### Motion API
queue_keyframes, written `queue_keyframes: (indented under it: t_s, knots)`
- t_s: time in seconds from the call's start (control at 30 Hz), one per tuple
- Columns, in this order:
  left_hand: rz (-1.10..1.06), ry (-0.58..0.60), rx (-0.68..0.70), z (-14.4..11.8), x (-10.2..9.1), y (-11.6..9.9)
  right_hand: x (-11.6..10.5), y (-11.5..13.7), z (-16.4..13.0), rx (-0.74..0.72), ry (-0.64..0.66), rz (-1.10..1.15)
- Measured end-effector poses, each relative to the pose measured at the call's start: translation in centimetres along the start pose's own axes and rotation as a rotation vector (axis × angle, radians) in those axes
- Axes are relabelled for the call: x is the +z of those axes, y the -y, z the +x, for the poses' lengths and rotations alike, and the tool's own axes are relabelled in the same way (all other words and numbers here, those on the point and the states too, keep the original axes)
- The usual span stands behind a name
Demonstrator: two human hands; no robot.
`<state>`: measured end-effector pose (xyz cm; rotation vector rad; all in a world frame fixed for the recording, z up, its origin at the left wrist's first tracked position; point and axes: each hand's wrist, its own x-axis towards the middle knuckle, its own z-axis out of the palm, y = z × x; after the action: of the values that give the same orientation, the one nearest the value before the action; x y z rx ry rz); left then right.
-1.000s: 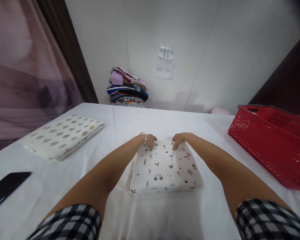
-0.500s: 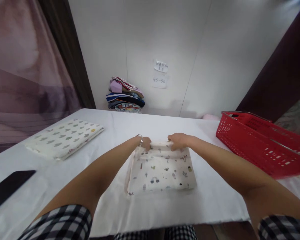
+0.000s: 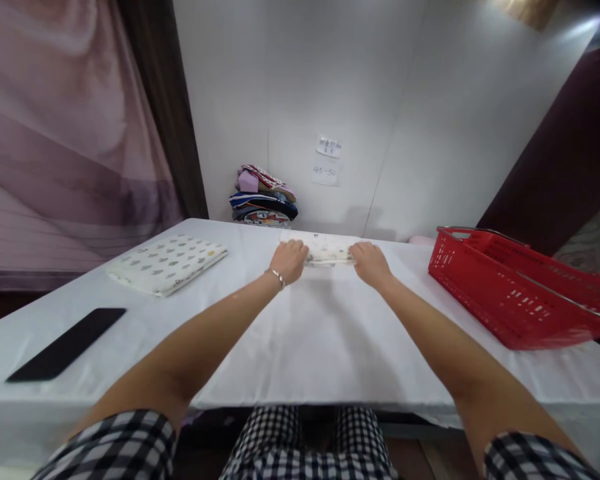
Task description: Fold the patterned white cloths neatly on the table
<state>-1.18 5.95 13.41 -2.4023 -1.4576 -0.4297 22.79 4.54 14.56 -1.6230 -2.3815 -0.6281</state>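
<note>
A white cloth (image 3: 330, 248) with small printed figures stretches between my two hands toward the far side of the table. It looks folded into a narrow band at its near edge. My left hand (image 3: 291, 259), with a bracelet at the wrist, is closed on the cloth's left end. At the right end, the fingers of my right hand (image 3: 371, 261) are wrapped round its edge. Both hands hide the corners they hold. A second folded cloth (image 3: 173, 262), white with grey cloud-like prints, lies on the left of the table.
A black flat slab, perhaps a phone (image 3: 67, 345), rests on the white-covered table (image 3: 320, 353) at left. On the right stands a red plastic basket (image 3: 520, 293) with metal handles. Stacked folded fabrics (image 3: 264, 197) sit beyond the table against the wall, below paper signs (image 3: 326, 163).
Both hands have carried the printed cloth away from me toward the table's far edge, and its near part is now folded up. The view has tipped downward, showing more of my lap.
</note>
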Motion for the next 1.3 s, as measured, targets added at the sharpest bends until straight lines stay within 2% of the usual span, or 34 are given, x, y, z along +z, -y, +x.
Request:
queue_keyframes:
  t_s: [0.03,0.13,0.23,0.47,0.63,0.73,0.87,0.97,1.17,1.3]
  knots:
    - [-0.001,0.043,0.013,-1.8,2.1,-0.7,2.0,0.9,-1.5,0.001,0.037,0.004]
    - [-0.04,0.201,-0.001,-6.3,7.3,-2.4,7.1,3.2,-5.6,-0.022,0.26,0.075]
    - [-0.092,0.193,-0.036,-8.5,9.4,-3.0,9.4,4.1,-7.8,-0.011,0.291,0.136]
    - [-0.106,0.146,-0.024,-9.7,8.7,-2.9,8.9,4.1,-9.0,-0.002,0.262,0.163]
    - [-0.187,0.129,0.006,-11.2,8.5,-2.9,8.9,4.2,-10.2,-0.012,0.252,0.269]
    - [-0.253,0.133,-0.026,-10.8,8.0,-3.0,8.5,4.0,-9.7,0.008,0.295,0.378]
    - [-0.264,0.153,-0.018,-9.5,7.6,-3.7,8.1,4.4,-8.7,-0.044,0.254,0.482]
    - [-0.248,0.2,0.005,-8.9,7.9,-4.2,8.2,4.8,-8.4,-0.102,0.258,0.489]
    - [-0.255,0.227,0.016,-8.6,8.4,-3.8,8.9,4.7,-8.2,-0.066,0.292,0.476]
    - [-0.233,0.22,0.02,-8.7,8.5,-3.8,9.2,4.7,-8.1,-0.07,0.263,0.472]
